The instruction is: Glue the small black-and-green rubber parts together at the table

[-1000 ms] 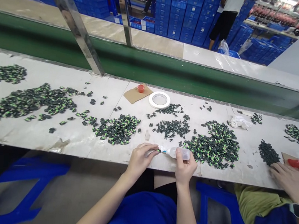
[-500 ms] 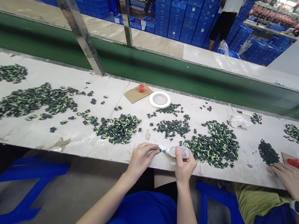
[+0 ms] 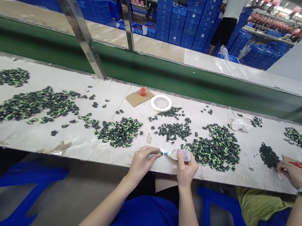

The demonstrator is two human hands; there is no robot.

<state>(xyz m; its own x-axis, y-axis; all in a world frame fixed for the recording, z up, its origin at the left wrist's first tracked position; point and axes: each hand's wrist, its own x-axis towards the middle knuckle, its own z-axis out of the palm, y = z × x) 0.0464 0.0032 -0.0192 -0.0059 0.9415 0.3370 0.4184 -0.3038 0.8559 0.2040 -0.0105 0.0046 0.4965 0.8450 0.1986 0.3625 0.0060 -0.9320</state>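
Translucent plastic squeeze bottle (image 3: 175, 154), pinched in my right hand (image 3: 188, 170), points its blue tip (image 3: 165, 153) toward the small black-and-green piece (image 3: 160, 153) my left hand (image 3: 141, 161) pinches near the white tabletop's (image 3: 80, 146) edge.

Bright, diffuse light; stretched edges.

Bottle (image 3: 173, 154) — smooth translucent plastic, matt cardboard (image 3: 134, 99), glossy metal post (image 3: 77, 23) — blotchy, smooth plastic stool (image 3: 45, 174)
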